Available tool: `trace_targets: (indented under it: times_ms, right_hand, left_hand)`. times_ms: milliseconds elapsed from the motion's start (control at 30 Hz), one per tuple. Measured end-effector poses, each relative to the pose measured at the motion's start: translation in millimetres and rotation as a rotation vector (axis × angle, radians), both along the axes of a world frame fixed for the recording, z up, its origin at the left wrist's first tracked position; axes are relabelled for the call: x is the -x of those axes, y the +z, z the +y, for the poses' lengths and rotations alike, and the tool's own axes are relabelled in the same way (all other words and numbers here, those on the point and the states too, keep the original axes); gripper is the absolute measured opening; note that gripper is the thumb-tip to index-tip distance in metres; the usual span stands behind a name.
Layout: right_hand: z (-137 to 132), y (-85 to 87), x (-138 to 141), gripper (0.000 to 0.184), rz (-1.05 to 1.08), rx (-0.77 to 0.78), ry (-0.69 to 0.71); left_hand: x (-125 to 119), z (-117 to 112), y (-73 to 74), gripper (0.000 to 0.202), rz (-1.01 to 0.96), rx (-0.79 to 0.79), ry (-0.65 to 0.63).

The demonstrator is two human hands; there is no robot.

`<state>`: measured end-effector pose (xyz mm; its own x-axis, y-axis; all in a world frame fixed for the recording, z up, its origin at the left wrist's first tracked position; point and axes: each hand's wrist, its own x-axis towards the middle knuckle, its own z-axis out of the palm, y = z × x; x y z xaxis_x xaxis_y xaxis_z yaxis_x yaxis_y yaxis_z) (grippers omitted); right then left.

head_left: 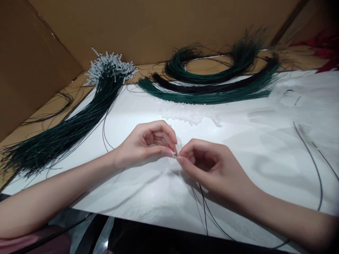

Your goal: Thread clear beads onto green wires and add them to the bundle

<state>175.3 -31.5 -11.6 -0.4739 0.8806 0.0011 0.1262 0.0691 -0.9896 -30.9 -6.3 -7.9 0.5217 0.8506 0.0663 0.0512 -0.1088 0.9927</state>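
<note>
Over the middle of the white work surface (148, 197), my hands meet fingertip to fingertip. My left hand (149, 144) pinches a tiny white bead (174, 153) between thumb and fingers, its other fingers curled. From the right, my right hand (212, 160) holds a thin dark wire (203, 197) in a thumb-and-finger pinch against the bead. The wire trails below this hand toward the front edge in more than one strand. Whether its tip passes through the bead is too small to tell. Just beyond my hands lies a spread of loose white beads (190, 113).
At left lies a large bundle of dark green wires (87, 113) with white beaded tips (111, 68). Curved bundles of green wire (206, 97) and black wire (190, 88) lie at the back. Clear plastic (299, 95) and red material (325, 49) are at right. Cardboard walls (159, 28) stand behind.
</note>
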Motion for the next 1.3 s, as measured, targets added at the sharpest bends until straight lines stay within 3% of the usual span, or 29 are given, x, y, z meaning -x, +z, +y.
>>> trace_targets:
  times_ms: [1300]
  right_hand:
    - [-0.5,-0.6,0.8,0.011,0.000,-0.010,-0.013]
  left_hand:
    - [0.6,-0.3,-2.4,0.021,-0.018,-0.015,-0.016]
